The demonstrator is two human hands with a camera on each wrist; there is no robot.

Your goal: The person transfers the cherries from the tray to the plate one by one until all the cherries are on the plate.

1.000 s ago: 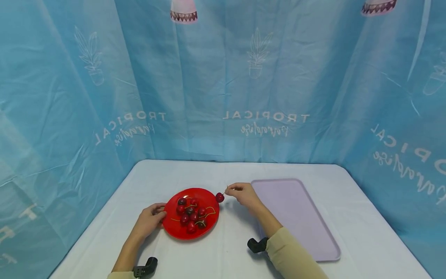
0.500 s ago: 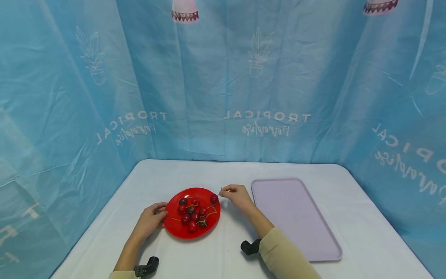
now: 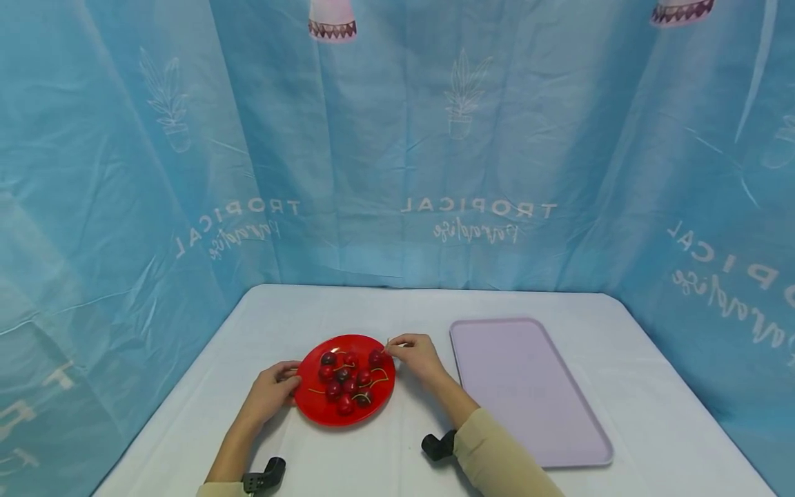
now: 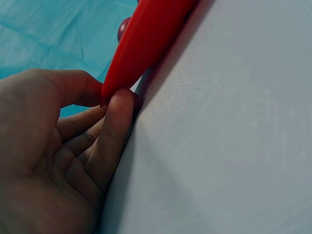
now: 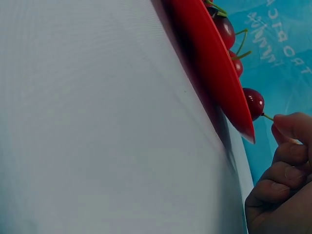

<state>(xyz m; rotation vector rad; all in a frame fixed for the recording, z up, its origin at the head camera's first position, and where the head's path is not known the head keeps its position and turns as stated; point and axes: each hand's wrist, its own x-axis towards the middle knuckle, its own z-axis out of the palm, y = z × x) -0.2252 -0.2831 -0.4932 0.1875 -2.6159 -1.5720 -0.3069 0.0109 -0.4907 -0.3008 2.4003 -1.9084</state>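
A round red plate (image 3: 317,408) bears several dark red cherries (image 3: 333,390) with green stems. On its left rim, my left hand (image 3: 268,393) pinches the edge, thumb above and fingers below, as the left wrist view shows. At the upper right of the plate, my right hand (image 3: 417,357) pinches the stem of one cherry (image 5: 253,103) between thumb and forefinger. That cherry sits just inside the rim, low over the plate. In the right wrist view the other fingers of this hand are curled in beside the rim.
A pale purple tray (image 3: 528,393) lies right of the plate, partly behind the right forearm. Both stand on a white-covered table (image 3: 348,459). A blue printed curtain (image 3: 397,152) hangs behind and at both sides. Each wrist wears a small black camera (image 3: 438,446).
My right hand has moved left, bringing the cherry by its stem from just outside the rim to over the plate. The left hand keeps its grip on the rim.
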